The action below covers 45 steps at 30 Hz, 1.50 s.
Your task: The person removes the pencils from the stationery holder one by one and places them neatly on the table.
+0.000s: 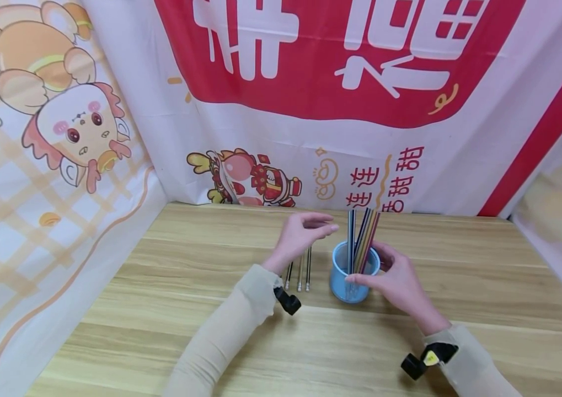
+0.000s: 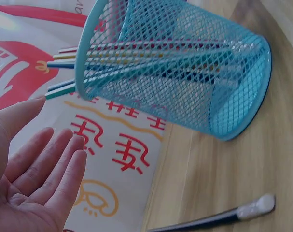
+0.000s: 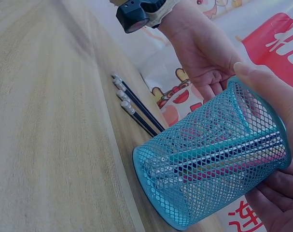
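A light-blue wire-mesh pen cup (image 1: pixel 339 286) stands upright on the table, holding several coloured pencils (image 1: pixel 366 237) whose eraser ends show at its bottom through the mesh (image 3: pixel 168 169). My right hand (image 1: pixel 402 278) grips the cup from the right, thumb at the near rim and fingers around the far side. To the cup's left, my left hand (image 1: pixel 303 234) hovers with fingers loosely extended and nothing between them; in the left wrist view its thumb tip overlaps the end of a green pencil (image 2: pixel 64 91). Below it lie several dark and light pencils (image 1: pixel 308 275), erasers towards me.
The wooden table (image 1: pixel 281 353) ends at a hanging cloth (image 1: pixel 320 138) with red and white print behind. Another printed cloth (image 1: pixel 62 220) closes off the left side. Black wrist cameras (image 1: pixel 288 302) sit on both sleeves.
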Available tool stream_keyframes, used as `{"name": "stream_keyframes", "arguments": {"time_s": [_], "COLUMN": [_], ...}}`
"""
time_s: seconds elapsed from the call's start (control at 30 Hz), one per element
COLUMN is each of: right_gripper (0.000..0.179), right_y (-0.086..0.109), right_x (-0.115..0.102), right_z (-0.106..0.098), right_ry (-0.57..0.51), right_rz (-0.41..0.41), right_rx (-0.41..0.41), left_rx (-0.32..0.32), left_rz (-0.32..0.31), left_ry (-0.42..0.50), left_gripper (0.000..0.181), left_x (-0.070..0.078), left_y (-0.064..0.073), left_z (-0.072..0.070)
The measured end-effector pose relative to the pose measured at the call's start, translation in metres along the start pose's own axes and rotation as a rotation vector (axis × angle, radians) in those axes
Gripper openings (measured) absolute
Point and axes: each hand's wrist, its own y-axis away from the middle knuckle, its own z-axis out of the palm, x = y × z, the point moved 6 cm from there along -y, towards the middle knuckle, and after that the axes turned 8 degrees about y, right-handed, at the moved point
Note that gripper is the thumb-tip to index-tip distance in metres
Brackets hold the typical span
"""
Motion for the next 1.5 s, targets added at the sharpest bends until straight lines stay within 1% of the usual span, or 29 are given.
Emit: {"name": "stream_keyframes", "arguments": {"time_s": [0.23, 0.37, 0.47, 0.7, 1.0, 1.5], "right_gripper": [0.085, 0.085, 0.085, 0.085, 0.085, 0.086], "right_y": [0.001, 0.001, 0.001, 0.001, 0.0, 0.001], "right_x": [0.0, 0.0, 0.0, -0.001, 0.0, -0.001], "right_z": [0.0, -0.001, -0.001, 0.0, -0.001, -0.001], "right_ry": [0.007, 0.005, 0.009, 0.012, 0.002, -0.004], "right_rz": [-0.005, -0.011, -0.013, -0.024, -0.038, -0.036], "right_rx": [0.001, 0.007, 0.007, 0.004, 0.004, 0.0], "left_rx": [-0.008, -0.009, -0.001, 0.008, 0.051, 0.065], "left_rz": [-0.015, 0.007, 0.011, -0.051, -0.041, -0.035], "left_ry": [-0.039, -0.043, -0.042, -0.036, -0.029, -0.022], "left_gripper": [0.035, 0.032, 0.032, 0.038, 0.03, 0.027], "left_x": [-0.001, 0.001, 0.001, -0.002, -0.003, -0.003], "left_y": [0.002, 0.003, 0.003, 0.004, 0.003, 0.003], "left_z": [0.013, 0.02, 0.024, 0.031, 0.032, 0.031]}}
